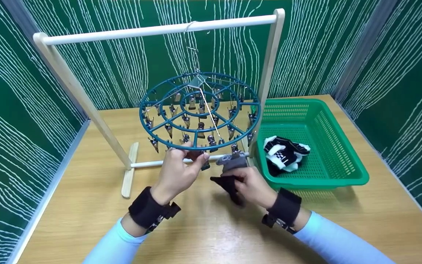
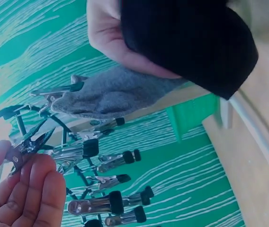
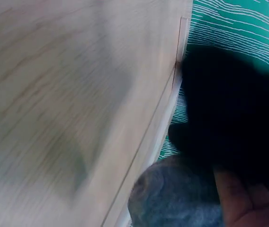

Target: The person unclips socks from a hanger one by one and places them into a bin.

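Observation:
A round blue-green clip hanger (image 1: 195, 140) hangs at the middle, with metal clips all around it. At its near rim my left hand (image 1: 177, 170) pinches one clip (image 2: 28, 144) between thumb and fingers; the clip's black-tipped jaws stand spread with nothing between them. My right hand (image 1: 252, 186) holds a black sock (image 1: 229, 186), bunched and dangling below the hanger to the right of the left hand. Just above the right hand, a grey sock (image 2: 118, 94) hangs from another clip (image 2: 61, 90). In the right wrist view the black sock (image 3: 229, 109) covers much of the fingers.
A wooden stand with a white top bar (image 1: 159, 30) carries the hanger by its hook. On the right of the table (image 1: 86, 220) sits a green basket (image 1: 328, 182) with black-and-white knitted items (image 1: 286, 152) inside. Green white-streaked panels (image 1: 398, 73) surround the table.

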Demonstrator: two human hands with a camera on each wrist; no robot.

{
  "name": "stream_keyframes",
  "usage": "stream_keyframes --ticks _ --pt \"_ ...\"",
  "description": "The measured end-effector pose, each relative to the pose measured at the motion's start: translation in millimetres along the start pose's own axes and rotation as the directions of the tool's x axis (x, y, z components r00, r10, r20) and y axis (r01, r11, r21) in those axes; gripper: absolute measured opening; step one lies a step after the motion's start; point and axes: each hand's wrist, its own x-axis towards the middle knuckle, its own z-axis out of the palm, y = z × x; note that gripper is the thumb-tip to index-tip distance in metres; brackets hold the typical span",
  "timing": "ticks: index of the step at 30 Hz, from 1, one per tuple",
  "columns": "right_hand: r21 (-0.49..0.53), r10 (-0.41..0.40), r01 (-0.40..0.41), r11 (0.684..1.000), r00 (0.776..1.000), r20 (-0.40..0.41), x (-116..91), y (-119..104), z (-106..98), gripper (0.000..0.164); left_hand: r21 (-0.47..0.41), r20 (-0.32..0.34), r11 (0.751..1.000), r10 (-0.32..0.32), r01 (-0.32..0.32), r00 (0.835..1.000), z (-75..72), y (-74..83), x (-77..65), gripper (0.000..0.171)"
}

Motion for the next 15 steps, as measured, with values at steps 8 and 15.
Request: stream_keyframes --ticks 8,15 --pt "0.078 -0.019 0.015 0.997 0.998 0.053 -2 -10 -17 0.025 -0.011 0.032 1.000 -0.026 0.026 0.999 1.9 0.2 -2.0 0.011" --pt "0.098 -0.030 0.022 0.995 0.997 0.077 -8 -25 -45 0.022 0.000 0.024 0.999 -0.052 0.052 0.998 0.5 -0.5 -1.1 0.014"
